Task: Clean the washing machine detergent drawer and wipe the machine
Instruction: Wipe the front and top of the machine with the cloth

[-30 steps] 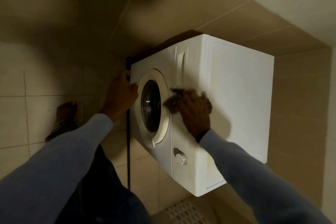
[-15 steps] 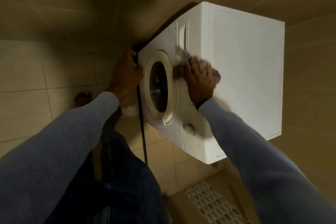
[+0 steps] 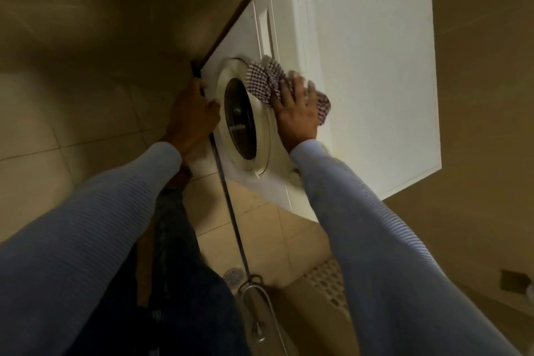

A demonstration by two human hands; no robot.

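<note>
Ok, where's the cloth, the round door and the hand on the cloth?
cloth [image 3: 261, 82]: head view, checked part over the door's rim.
door [image 3: 241, 124]: head view, dark glass middle.
right hand [image 3: 297, 107]: head view, back of the hand.

Washing machine [image 3: 370, 66] on tiled floor [image 3: 260, 228]

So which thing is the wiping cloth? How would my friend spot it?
Find the big white washing machine, then its round door on the front. At the door's upper rim, the right hand presses the cloth flat. It is the only checked thing there, dark-and-white squares on plain white.
</note>
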